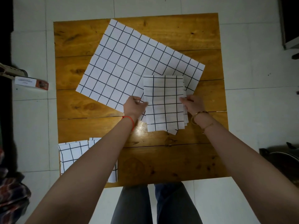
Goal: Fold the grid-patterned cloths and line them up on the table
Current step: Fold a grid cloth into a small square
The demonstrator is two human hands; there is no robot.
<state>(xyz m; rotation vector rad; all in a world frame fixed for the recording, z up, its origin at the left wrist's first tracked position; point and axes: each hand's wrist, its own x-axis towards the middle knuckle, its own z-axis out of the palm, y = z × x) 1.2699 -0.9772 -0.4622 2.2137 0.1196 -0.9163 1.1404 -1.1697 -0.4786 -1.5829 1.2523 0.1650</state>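
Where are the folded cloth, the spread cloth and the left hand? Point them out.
folded cloth [164,102], head view, middle of its top layer
spread cloth [129,62], head view, its centre
left hand [133,105], head view, back of the hand

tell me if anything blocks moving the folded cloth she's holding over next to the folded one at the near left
Only the left forearm, lying across the near-left cloth. The bare table between it and the held cloth shows nothing else.
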